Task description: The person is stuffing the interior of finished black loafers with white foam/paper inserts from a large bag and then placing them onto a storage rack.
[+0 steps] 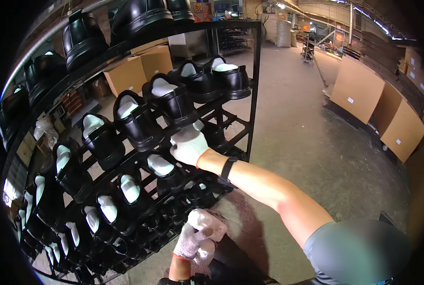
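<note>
My left hand [189, 243], in a white knit glove with an orange cuff, is closed round white crumpled wads of paper [211, 223] low in front of me. My right arm reaches forward to the rack, and the gloved right hand [189, 145] is just below a black shoe [174, 102] on the upper tier. Beside its fingers is a black shoe [214, 134] on the tier beneath, with white stuffing at its opening. Most of the right fingers are hidden, so their grip does not show. White stuffing also fills the shoe [162, 167] to the left.
A black metal rack [257, 71] holds rows of black shoes on several tiers, heels toward me. Cardboard boxes [356, 90] stand on a low trolley at the right. More boxes [138, 69] show behind the rack. Concrete floor [292, 128] runs between rack and trolley.
</note>
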A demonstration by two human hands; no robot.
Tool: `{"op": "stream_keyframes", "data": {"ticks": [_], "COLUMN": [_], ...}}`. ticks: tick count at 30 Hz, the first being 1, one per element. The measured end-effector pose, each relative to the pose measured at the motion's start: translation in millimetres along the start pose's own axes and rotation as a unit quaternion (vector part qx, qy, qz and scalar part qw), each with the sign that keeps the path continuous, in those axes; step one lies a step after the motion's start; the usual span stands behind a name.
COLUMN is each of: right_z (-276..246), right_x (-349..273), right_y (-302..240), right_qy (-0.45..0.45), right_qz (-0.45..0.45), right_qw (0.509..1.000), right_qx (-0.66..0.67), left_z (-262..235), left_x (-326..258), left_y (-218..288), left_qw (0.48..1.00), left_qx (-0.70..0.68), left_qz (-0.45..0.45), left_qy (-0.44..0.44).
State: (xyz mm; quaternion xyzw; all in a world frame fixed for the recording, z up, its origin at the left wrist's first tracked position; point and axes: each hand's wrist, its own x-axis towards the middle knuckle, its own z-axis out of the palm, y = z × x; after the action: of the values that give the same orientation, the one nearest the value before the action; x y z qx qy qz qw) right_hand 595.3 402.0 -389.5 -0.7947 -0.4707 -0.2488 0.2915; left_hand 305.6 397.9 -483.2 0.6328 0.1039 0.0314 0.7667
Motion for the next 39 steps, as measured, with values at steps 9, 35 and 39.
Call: {"op": "stream_keyframes", "data": {"ticks": [9,35,39], "right_z": [14,-152,-90], "right_x": [-22,-165,-77], "right_y": [11,81,103], "right_qy": [0.026,0.074,0.172], "right_qz": [-0.057,0.274,0.254], "right_qw": [0.997,0.817,0.804], "right_qx": [-0.042,0.503,0.509], "left_z": [-31,52,40], "left_x": [-18,40,-14], "left_y": [-29,-4,-90], "left_qw": [1.000,0.908,0.754], "left_qx": [0.003,0.319,0.568], "left_qz": [0.013,0.236,0.272], "left_qy": [-0.026,0.137,0.186]}}
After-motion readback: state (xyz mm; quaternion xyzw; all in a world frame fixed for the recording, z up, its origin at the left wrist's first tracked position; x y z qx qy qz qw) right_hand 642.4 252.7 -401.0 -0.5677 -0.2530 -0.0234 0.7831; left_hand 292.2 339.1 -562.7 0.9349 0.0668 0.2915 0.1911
